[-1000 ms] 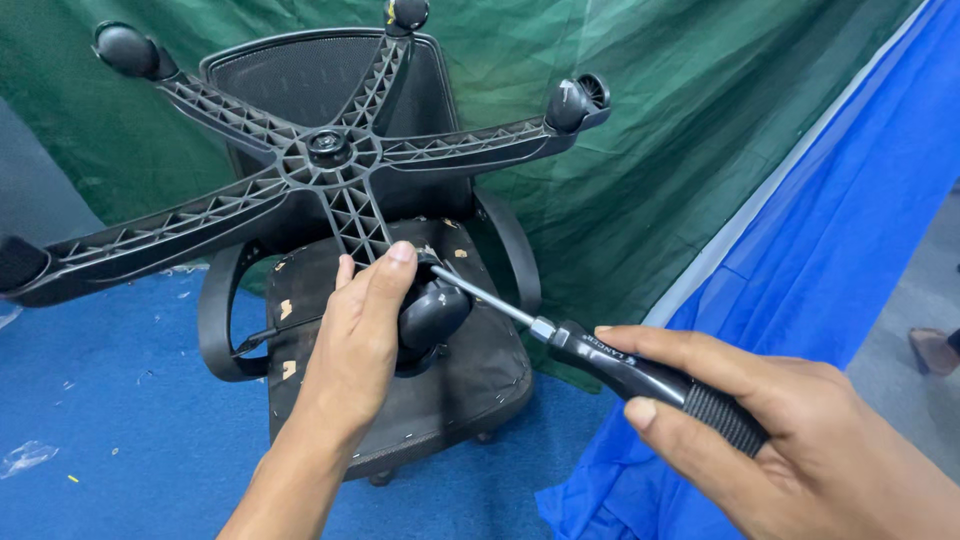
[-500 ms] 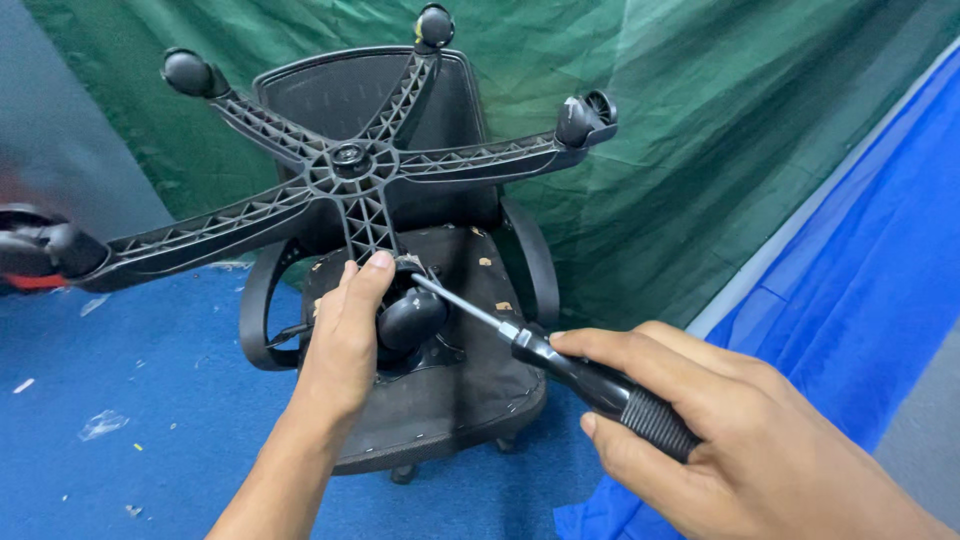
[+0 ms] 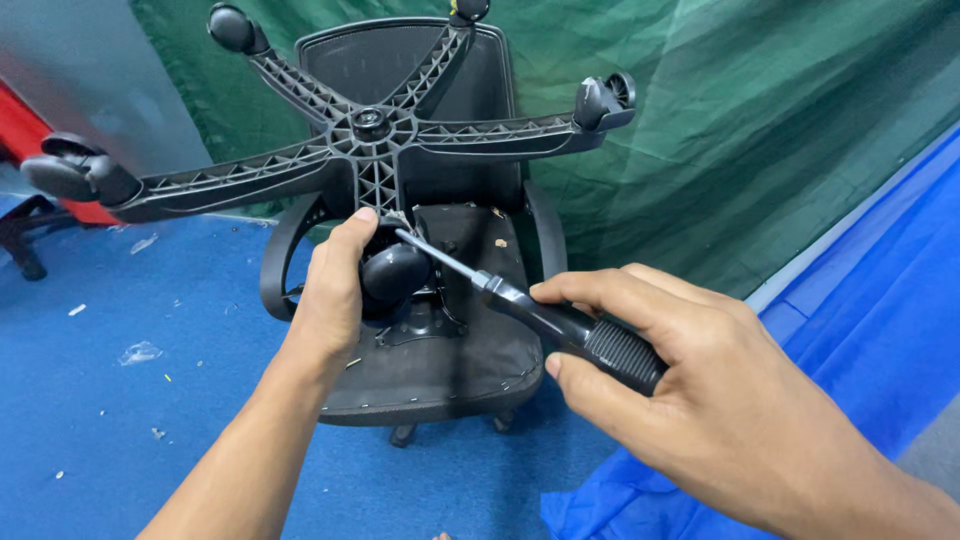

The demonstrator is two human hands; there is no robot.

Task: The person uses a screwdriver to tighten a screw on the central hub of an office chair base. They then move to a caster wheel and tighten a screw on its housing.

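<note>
Hands: both of the person's hands work at the underside of an upturned office chair, near each other but not touching.
Left hand [image 3: 335,290]: wrapped around a black caster [image 3: 393,272] at the near end of the star base's lower arm, thumb up against the arm, fingers closed on the wheel.
Right hand [image 3: 700,390]: closed around the ribbed black handle of a screwdriver [image 3: 530,310], index finger stretched along the top of the handle.
Screwdriver: its metal shaft runs up and to the left, and the tip meets the spot where the held caster joins the base, just beside the left thumb.
Star base [image 3: 370,150]: black ribbed plastic with five arms, tilted toward the camera, hub in the middle.
Other casters: one at the far left arm end [image 3: 70,175], one at the upper left [image 3: 232,27], one at the top [image 3: 468,10], one at the right [image 3: 603,100].
Chair [image 3: 440,340]: lies overturned with the seat bottom facing the camera, mesh back behind the base, curved armrests on either side.
Floor [image 3: 120,400]: blue covering with small scraps scattered on the left.
Backdrop: a green tarpaulin [image 3: 750,130] hangs behind the chair; a blue sheet [image 3: 870,330] lies at the right.
Left edge: part of a red and black item [image 3: 25,215], too cut off to identify.
</note>
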